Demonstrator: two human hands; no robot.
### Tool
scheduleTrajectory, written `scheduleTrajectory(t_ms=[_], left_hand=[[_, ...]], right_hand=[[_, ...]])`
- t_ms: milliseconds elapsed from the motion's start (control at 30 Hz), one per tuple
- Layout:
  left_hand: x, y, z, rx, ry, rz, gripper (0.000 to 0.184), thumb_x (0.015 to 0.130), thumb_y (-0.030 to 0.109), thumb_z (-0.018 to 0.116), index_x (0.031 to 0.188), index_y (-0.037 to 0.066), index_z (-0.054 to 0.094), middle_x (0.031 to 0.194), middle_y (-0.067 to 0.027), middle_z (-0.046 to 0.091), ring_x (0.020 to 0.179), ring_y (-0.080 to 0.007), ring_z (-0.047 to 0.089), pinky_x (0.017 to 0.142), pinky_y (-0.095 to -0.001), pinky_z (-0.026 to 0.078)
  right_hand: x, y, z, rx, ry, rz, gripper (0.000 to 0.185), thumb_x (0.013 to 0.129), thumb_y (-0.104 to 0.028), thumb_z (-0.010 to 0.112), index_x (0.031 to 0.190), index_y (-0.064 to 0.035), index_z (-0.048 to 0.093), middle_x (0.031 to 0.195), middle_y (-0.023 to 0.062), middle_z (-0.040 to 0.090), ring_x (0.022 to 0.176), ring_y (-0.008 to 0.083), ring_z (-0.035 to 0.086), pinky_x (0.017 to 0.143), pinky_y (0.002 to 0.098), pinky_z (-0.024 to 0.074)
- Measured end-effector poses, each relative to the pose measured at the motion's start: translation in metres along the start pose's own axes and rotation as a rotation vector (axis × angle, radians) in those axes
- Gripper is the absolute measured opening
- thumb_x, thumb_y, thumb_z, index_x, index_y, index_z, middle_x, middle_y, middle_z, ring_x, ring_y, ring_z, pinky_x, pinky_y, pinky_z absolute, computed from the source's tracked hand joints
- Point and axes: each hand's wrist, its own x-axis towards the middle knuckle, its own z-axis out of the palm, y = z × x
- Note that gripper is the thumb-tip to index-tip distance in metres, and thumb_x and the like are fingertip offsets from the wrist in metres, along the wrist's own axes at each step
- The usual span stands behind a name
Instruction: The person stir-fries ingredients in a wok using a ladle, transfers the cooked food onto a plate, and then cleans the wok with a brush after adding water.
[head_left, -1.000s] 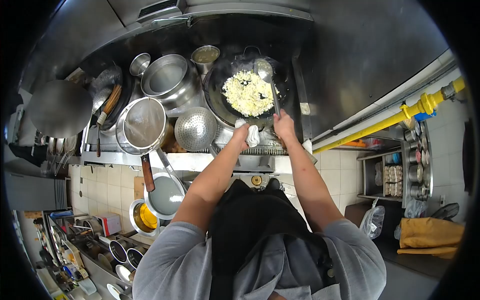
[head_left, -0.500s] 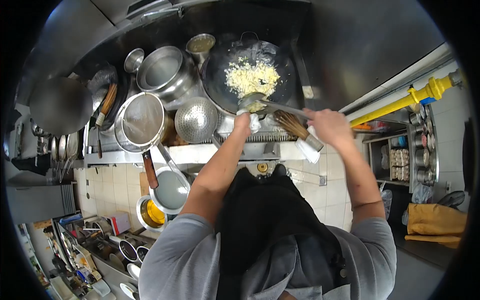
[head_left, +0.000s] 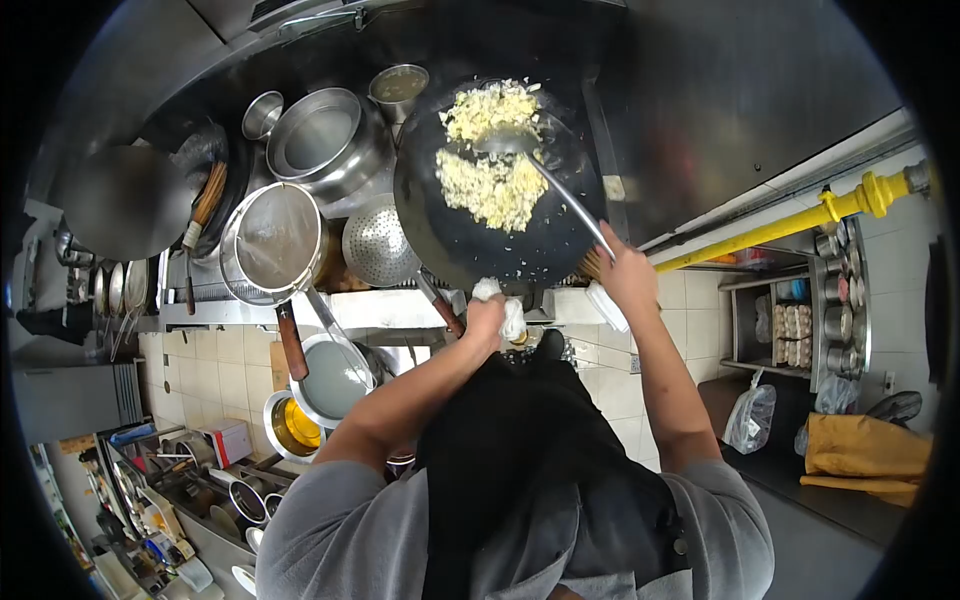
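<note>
Gripping, both hands (head_left: 485,320) (head_left: 628,278) closed — crumpled white cloth (head_left: 514,318) left, slender metal ladle (head_left: 570,197) right.

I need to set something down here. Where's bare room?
The front ledge has a narrow bare stretch between the handles of the sieves and the skimmer. Floor tiles are bare between the right arm and the shelf. Crowded: left of the wok, with the big pot, sieves and skimmer close together.

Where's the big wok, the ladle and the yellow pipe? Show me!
Wok (head_left: 475,258): head view, on its bare, dark inside, below the food.
Ladle (head_left: 506,144): head view, on its metal bowl.
Yellow pipe (head_left: 770,233): head view, on its straight middle stretch.
</note>
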Motion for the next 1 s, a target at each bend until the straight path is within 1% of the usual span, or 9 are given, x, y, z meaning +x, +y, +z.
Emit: scheduleTrajectory(t_ms=[133, 333, 467, 567, 700, 767, 833, 867, 1000], left_hand=[[0.085, 0.016, 0.014, 0.012, -0.125, -0.21, 0.007, 0.089, 0.008, 0.052, 0.091, 0.002, 0.056, 0.081, -0.0093, 0.061, 0.067, -0.0269, 0.063, 0.059, -0.0433, 0.055], [0.0, 0.059, 0.036, -0.119, -0.062, -0.285, 0.02, 0.097, 0.008, 0.039, 0.103, 0.001, 0.057, 0.075, -0.0096, 0.058, 0.057, -0.0247, 0.059, 0.044, -0.0417, 0.049], [0.062, 0.022, 0.022, 0.054, 0.011, -0.141, 0.014, 0.092, 0.008, 0.05, 0.097, -0.002, 0.058, 0.084, -0.0108, 0.062, 0.069, -0.0216, 0.063, 0.063, -0.0404, 0.053], [0.012, -0.005, -0.004, 0.056, -0.059, -0.018, 0.024, 0.088, 0.003, 0.051, 0.109, -0.004, 0.057, 0.096, -0.0117, 0.064, 0.082, -0.0206, 0.063, 0.071, -0.0384, 0.054], [-0.012, 0.001, -0.002, -0.062, 0.035, 0.009, 0.02, 0.086, 0.004, 0.053, 0.103, -0.004, 0.06, 0.089, -0.0095, 0.064, 0.069, -0.0195, 0.06, 0.063, -0.0371, 0.052], [0.017, 0.034, 0.018, -0.001, -0.016, -0.215, 0.016, 0.091, 0.009, 0.053, 0.103, -0.002, 0.057, 0.085, -0.0084, 0.059, 0.065, -0.0191, 0.055, 0.059, -0.0363, 0.05], [0.073, 0.007, 0.024, 0.042, 0.014, -0.046, 0.016, 0.087, 0.012, 0.054, 0.088, -0.003, 0.059, 0.077, -0.011, 0.062, 0.057, -0.0202, 0.056, 0.05, -0.0423, 0.047], [0.051, 0.022, 0.015, 0.074, -0.055, -0.159, 0.017, 0.093, 0.012, 0.051, 0.084, -0.001, 0.057, 0.066, -0.008, 0.053, 0.051, -0.0196, 0.05, 0.05, -0.04, 0.047], [0.0, 0.044, 0.032, -0.113, 0.023, -0.261, 0.016, 0.092, 0.006, 0.044, 0.088, -0.005, 0.055, 0.07, -0.0143, 0.058, 0.047, -0.0264, 0.056, 0.034, -0.0411, 0.044]], right_hand=[[-0.025, 0.007, -0.054, -0.046, -0.221, 0.032, 0.04, 0.09, -0.033, 0.059, 0.13, -0.0305, 0.06, 0.088, 0.0204, 0.069, 0.084, 0.0377, 0.067, 0.074, 0.0473, 0.0549], [-0.022, -0.017, -0.122, -0.206, -0.368, -0.129, 0.038, 0.091, -0.028, 0.058, 0.129, -0.0253, 0.061, 0.101, 0.017, 0.069, 0.091, 0.0362, 0.067, 0.081, 0.0476, 0.0539], [0.019, -0.011, -0.026, -0.15, -0.087, -0.231, 0.04, 0.093, -0.029, 0.055, 0.133, -0.0257, 0.056, 0.096, 0.0169, 0.069, 0.088, 0.0373, 0.067, 0.079, 0.0492, 0.0542], [0.02, -0.034, -0.004, -0.085, -0.06, 0.006, 0.041, 0.093, -0.032, 0.056, 0.134, -0.0276, 0.055, 0.082, 0.019, 0.068, 0.076, 0.0405, 0.067, 0.07, 0.0519, 0.0546], [-0.019, -0.014, -0.018, -0.012, -0.045, 0.009, 0.041, 0.091, -0.035, 0.06, 0.132, -0.0293, 0.058, 0.079, 0.0196, 0.067, 0.076, 0.0402, 0.067, 0.069, 0.0512, 0.0537], [-0.035, -0.014, -0.047, -0.045, -0.14, 0.019, 0.04, 0.09, -0.036, 0.061, 0.129, -0.0307, 0.06, 0.082, 0.018, 0.068, 0.077, 0.0383, 0.067, 0.07, 0.05, 0.0539], [-0.04, -0.03, -0.093, -0.179, -0.276, 0.027, 0.039, 0.09, -0.036, 0.061, 0.129, -0.0313, 0.061, 0.087, 0.0168, 0.069, 0.08, 0.037, 0.067, 0.073, 0.0493, 0.0539], [-0.038, -0.027, -0.102, -0.162, -0.335, 0.016, 0.039, 0.09, -0.036, 0.061, 0.128, -0.0312, 0.061, 0.094, 0.0172, 0.069, 0.086, 0.0365, 0.067, 0.078, 0.0483, 0.0537], [-0.01, -0.02, -0.103, -0.164, -0.41, -0.082, 0.039, 0.091, -0.034, 0.059, 0.13, -0.0293, 0.06, 0.106, 0.0175, 0.067, 0.097, 0.0348, 0.066, 0.085, 0.0459, 0.0528]])
